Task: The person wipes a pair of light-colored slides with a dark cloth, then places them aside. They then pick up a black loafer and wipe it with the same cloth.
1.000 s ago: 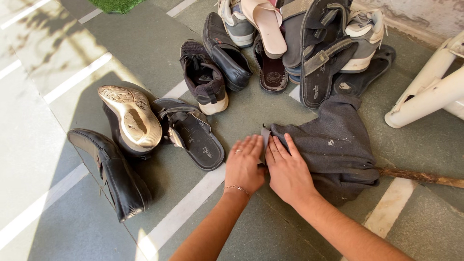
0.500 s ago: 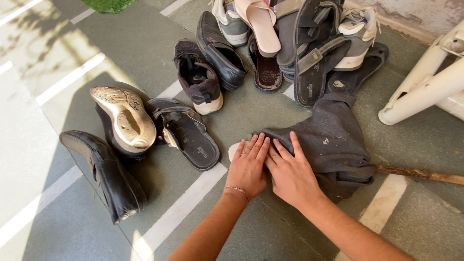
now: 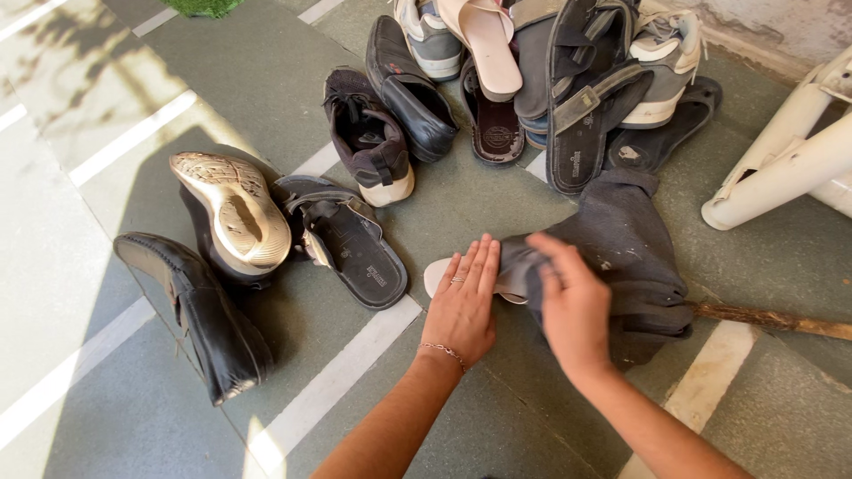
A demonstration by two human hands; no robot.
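Hands at a half-covered pale slipper (image 3: 437, 274).
Slipper lies flat, long axis left-right, visible rounded end pointing left; left hand (image 3: 465, 306) flat and open on it, right hand (image 3: 575, 306) gripping grey cloth (image 3: 635, 248).

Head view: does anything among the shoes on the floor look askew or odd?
Yes. One sneaker lies flipped, its worn sole up, atop a dark shoe. A pale sandal pokes out from under the gray cloth by the left hand.

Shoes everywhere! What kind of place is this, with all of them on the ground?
Probably a doorstep or porch where people leave footwear. A pile of shoes and sandals lies on a tiled floor near a wall, with a strip of grass at the far edge. Both hands work at a grey cloth there.
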